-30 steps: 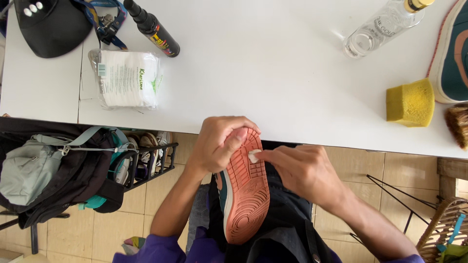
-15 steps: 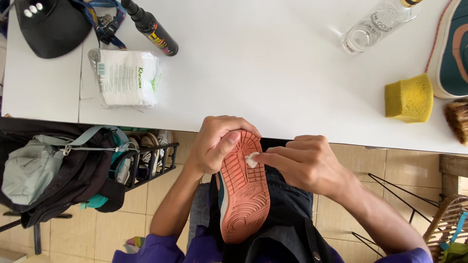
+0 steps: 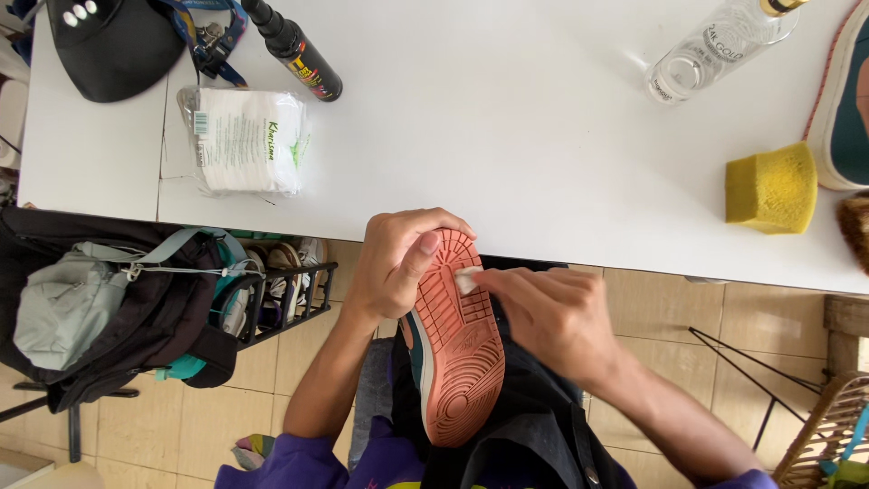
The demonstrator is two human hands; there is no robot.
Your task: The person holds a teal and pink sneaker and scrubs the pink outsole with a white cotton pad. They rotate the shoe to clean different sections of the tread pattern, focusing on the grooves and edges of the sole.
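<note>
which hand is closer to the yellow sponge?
Right. The right hand wipes the shoe sole below-left of the yellow sponge; the left hand grips the shoe's toe, farther left.

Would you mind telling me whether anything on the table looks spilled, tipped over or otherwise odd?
The clear glass bottle and the black spray bottle both lie on their sides on the white table, but no liquid shows around either. The yellow sponge and the wrapped pack of white pads sit undisturbed.
</note>
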